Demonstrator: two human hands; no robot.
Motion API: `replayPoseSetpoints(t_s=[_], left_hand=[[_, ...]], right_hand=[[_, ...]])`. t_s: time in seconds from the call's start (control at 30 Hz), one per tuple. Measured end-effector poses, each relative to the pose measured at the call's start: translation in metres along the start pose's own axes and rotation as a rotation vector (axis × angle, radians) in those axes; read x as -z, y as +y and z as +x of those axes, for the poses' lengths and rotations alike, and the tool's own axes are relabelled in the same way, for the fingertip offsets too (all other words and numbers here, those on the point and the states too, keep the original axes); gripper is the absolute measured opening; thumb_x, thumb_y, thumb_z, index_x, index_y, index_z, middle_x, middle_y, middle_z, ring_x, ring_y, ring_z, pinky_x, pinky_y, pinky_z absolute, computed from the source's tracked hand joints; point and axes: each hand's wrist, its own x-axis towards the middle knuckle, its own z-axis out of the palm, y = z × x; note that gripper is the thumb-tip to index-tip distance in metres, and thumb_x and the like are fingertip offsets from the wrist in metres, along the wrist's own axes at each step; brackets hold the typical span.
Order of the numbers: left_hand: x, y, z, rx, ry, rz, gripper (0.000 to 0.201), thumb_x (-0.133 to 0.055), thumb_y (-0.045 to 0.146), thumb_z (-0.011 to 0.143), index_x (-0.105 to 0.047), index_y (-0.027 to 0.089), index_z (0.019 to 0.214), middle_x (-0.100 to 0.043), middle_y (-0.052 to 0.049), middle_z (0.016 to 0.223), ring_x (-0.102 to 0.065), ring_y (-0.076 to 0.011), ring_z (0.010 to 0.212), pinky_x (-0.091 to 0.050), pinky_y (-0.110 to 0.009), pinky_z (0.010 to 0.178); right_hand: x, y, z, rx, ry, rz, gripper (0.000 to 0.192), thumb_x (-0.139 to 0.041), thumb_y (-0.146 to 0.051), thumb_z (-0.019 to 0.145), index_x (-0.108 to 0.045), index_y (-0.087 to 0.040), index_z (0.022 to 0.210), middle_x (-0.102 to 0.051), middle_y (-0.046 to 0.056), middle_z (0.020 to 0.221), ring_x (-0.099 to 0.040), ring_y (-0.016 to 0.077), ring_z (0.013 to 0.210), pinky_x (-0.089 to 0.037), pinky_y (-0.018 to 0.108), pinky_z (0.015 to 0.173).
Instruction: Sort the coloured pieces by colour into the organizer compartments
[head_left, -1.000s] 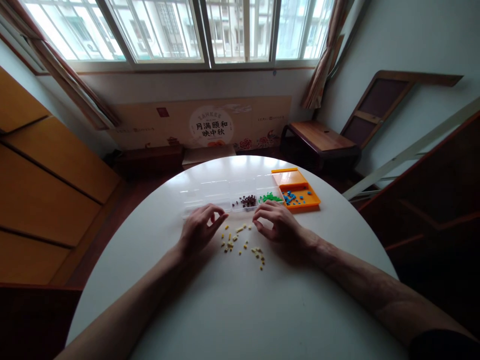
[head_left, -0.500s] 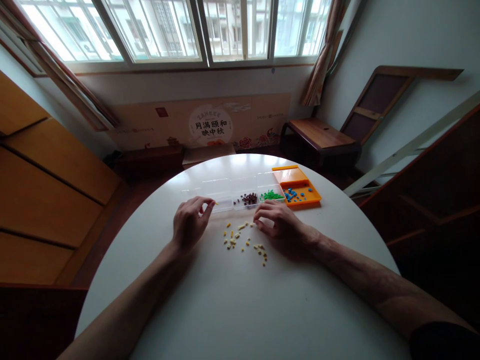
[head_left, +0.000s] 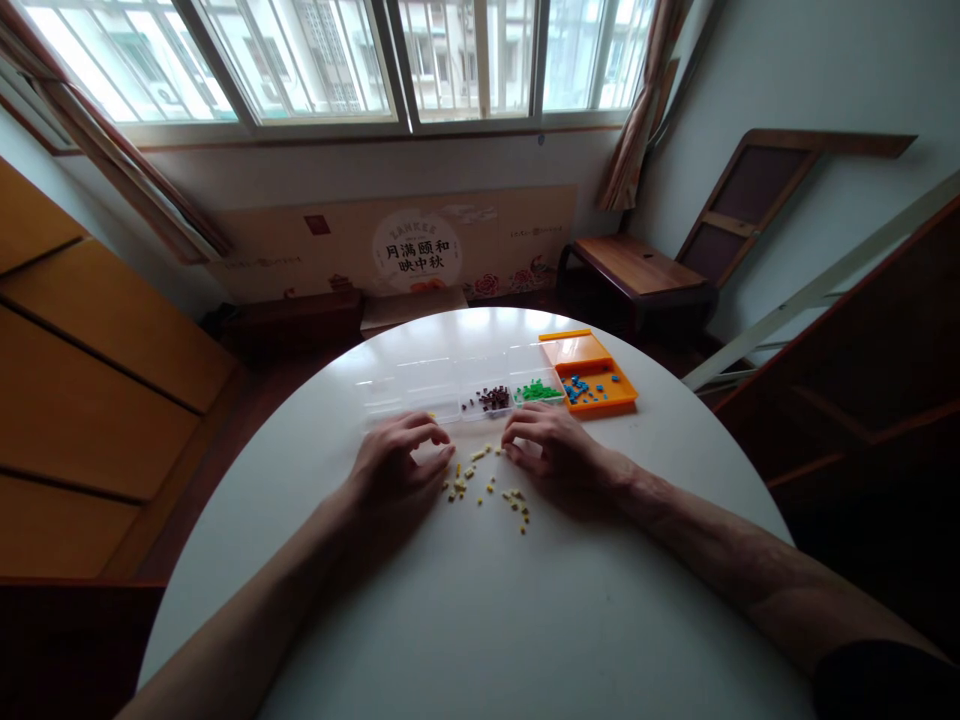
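My left hand (head_left: pixel 397 455) is over the table, left of the scattered small yellow and pale-yellow bricks (head_left: pixel 460 486). Its thumb and index finger are slightly apart, with their tips at the pile's upper left edge. My right hand (head_left: pixel 551 445) rests at the pile's right side, fingers bent and tips drawn together beside a pale brick (head_left: pixel 499 451). Whatever lies between those tips is hidden. Behind the hands is a clear compartment box (head_left: pixel 446 405); a yellow piece (head_left: pixel 431 414) shows in its left part. Dark brown bricks (head_left: pixel 493 399) and green bricks (head_left: pixel 538 390) fill other compartments.
An orange case (head_left: pixel 626 396) with blue bricks (head_left: pixel 579 388) adjoins the clear box on the right. All of this sits on a round white table (head_left: pixel 480 620). Beyond the table are a wooden chair (head_left: pixel 637 266), a printed cardboard panel (head_left: pixel 300 255) and a window.
My left hand has moved right and nearer, from the clear box to the pile. The yellow piece it pinched has left its fingertips. The right hand stays nearly still.
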Motion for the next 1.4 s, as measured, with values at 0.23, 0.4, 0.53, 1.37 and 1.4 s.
replayPoseSetpoints(t_s=[0.23,0.4,0.53,1.37,1.4], left_hand=[[-0.006,-0.007,0.0,-0.032,-0.02,-0.011,0.022,-0.07,0.034,0.105,-0.081,0.025,0.088,-0.078,-0.003,0.094,-0.07,-0.0163,0.08,-0.051,-0.029,0.072],[-0.004,-0.01,0.001,0.053,0.122,0.105,0.024,-0.067,0.037,0.109,-0.082,0.024,0.095,-0.08,-0.004,0.097,-0.069,-0.0169,0.077,-0.051,-0.031,0.073],[0.0,-0.012,0.0,0.217,0.249,0.134,0.024,-0.067,0.039,0.109,-0.083,0.024,0.099,-0.079,-0.004,0.1,-0.064,-0.016,0.073,-0.05,-0.031,0.071],[0.015,-0.023,-0.005,-0.073,-0.235,-0.117,0.021,-0.069,0.037,0.106,-0.085,0.03,0.095,-0.08,-0.003,0.098,-0.07,-0.0138,0.074,-0.055,-0.026,0.071],[0.014,-0.024,-0.005,-0.071,-0.215,-0.091,0.022,-0.067,0.037,0.107,-0.085,0.029,0.096,-0.081,-0.004,0.099,-0.07,-0.0145,0.076,-0.055,-0.027,0.072]], right_hand=[[0.0,0.001,0.0,0.0,-0.009,0.008,0.009,-0.07,-0.021,0.101,-0.074,-0.024,0.094,-0.079,0.004,0.1,-0.071,0.0216,0.094,-0.056,0.036,0.089],[0.0,0.0,0.0,-0.007,-0.021,0.01,0.009,-0.07,-0.021,0.102,-0.074,-0.024,0.094,-0.079,0.004,0.1,-0.07,0.0217,0.094,-0.056,0.037,0.088],[-0.002,0.0,0.0,0.002,-0.03,0.019,0.01,-0.07,-0.021,0.102,-0.074,-0.024,0.094,-0.079,0.004,0.101,-0.07,0.0215,0.094,-0.056,0.038,0.09],[-0.008,0.002,0.001,-0.01,-0.031,-0.042,0.008,-0.073,-0.019,0.1,-0.076,-0.024,0.094,-0.079,0.006,0.101,-0.071,0.0225,0.093,-0.056,0.039,0.093],[-0.008,0.001,0.001,-0.01,-0.034,-0.039,0.009,-0.073,-0.018,0.099,-0.075,-0.024,0.093,-0.079,0.005,0.102,-0.071,0.0222,0.093,-0.056,0.039,0.092]])
